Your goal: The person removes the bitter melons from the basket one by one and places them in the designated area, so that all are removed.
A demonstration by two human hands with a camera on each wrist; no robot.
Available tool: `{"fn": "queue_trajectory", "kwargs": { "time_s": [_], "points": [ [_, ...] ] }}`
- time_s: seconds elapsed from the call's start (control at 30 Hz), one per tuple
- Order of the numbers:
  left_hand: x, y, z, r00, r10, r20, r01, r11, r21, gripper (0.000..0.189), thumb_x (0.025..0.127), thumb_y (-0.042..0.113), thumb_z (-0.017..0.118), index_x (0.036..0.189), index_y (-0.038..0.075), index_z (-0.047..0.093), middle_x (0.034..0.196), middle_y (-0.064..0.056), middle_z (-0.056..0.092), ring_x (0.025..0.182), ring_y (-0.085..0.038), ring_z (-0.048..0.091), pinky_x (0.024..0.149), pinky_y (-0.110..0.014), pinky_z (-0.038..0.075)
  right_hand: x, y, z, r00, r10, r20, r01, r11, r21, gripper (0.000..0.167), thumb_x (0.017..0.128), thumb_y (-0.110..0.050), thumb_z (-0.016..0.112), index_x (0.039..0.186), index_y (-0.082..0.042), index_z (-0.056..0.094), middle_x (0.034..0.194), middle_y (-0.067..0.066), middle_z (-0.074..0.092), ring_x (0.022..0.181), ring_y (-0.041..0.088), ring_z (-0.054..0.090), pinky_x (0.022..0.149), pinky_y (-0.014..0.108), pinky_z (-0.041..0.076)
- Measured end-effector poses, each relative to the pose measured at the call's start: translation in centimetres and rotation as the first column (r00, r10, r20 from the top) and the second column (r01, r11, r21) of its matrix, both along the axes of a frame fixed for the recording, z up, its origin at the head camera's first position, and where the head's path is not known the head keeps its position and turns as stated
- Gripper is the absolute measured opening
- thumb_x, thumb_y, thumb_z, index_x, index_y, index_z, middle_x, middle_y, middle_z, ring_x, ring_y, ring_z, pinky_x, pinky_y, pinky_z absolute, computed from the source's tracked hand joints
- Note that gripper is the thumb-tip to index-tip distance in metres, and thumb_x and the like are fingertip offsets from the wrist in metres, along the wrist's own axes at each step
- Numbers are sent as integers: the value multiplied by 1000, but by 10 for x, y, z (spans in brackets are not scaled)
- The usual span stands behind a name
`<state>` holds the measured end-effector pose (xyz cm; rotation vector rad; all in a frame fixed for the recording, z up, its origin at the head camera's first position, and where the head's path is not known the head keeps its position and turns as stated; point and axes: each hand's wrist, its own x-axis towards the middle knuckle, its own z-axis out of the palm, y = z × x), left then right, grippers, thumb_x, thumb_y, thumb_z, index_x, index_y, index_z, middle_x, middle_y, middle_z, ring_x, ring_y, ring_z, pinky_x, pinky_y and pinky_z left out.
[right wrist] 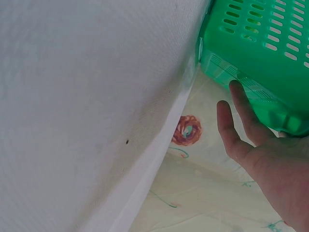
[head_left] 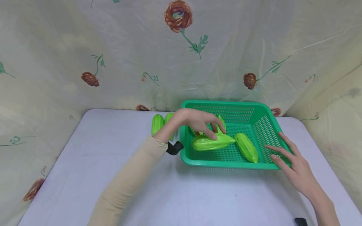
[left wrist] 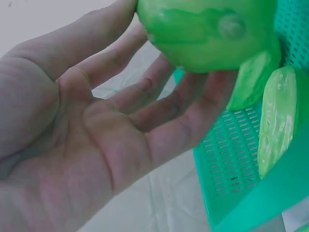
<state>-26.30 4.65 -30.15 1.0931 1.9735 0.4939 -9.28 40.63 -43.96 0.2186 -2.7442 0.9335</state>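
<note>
Your left hand (head_left: 202, 121) is over the green basket (head_left: 223, 165), and its thumb and fingers hold a fat green vegetable (head_left: 212, 142). This vegetable is above the left part of the basket, with its thin tip pointing to the right. In the left wrist view, you can see your fingers bent around its side.

Your right hand (head_left: 297, 171) is well apart from your left one. It is at the right side of the basket, near the front corner, with its fingers spread and mostly straight. Some reach over the rim. You cannot tell how hard they press.

A bumpy green vegetable (head_left: 246, 147) lies inside the basket, to the right of the one you hold. More green shows behind your left hand, but your fingers hide part of it. Two long green vegetables (head_left: 157, 124) lie side by side on the white table (head_left: 113, 141), just left of the basket; your arm covers part of one. Behind the table hangs a pale cloth (head_left: 127, 47) with brown flowers.
</note>
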Motion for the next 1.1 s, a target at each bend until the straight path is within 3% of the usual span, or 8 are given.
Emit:
{"fn": "queue_trajectory", "kwargs": {
  "time_s": [0.27,0.4,0.67,0.83,1.1],
  "points": [
    [3,-33,1,999,42,24,-46,987,155,47,111,30,62,157,25,54,157,-4,55,142,-17,56,93,-34,60,0,-2,1,1000,5,-4,-5,1000,-2,36,110,-21,61,145,-16,69,183,-4,18,162,-10,10,111,91,25],
    [2,-57,1,995,95,44,-102,967,234,44,111,29,63,154,26,57,155,-2,55,141,-17,57,98,-33,58,0,-2,1,1000,5,-3,-5,1000,-6,36,110,-21,61,145,-16,69,183,-5,18,161,-12,10,111,91,25],
    [0,-98,-5,972,212,102,-232,933,275,42,110,34,64,151,34,58,156,4,53,140,-19,57,101,-39,60,0,2,1,1000,-1,3,1,1000,-5,36,110,-21,61,145,-16,69,183,-7,17,162,-11,9,111,90,25],
    [1,-123,-9,949,293,116,-314,909,275,43,110,35,63,152,36,56,157,6,53,138,-21,58,103,-43,60,-1,3,0,1000,3,0,-3,1000,-9,36,110,-20,61,145,-15,68,183,-6,17,162,-11,9,114,89,24],
    [5,-159,-29,884,436,167,-467,816,340,44,112,30,60,156,31,53,158,-3,53,144,-26,54,108,-47,59,-1,1,-1,1000,11,4,-11,1000,-18,37,110,-19,61,145,-15,68,183,-6,17,162,-10,9,112,91,24]
  ]
}}
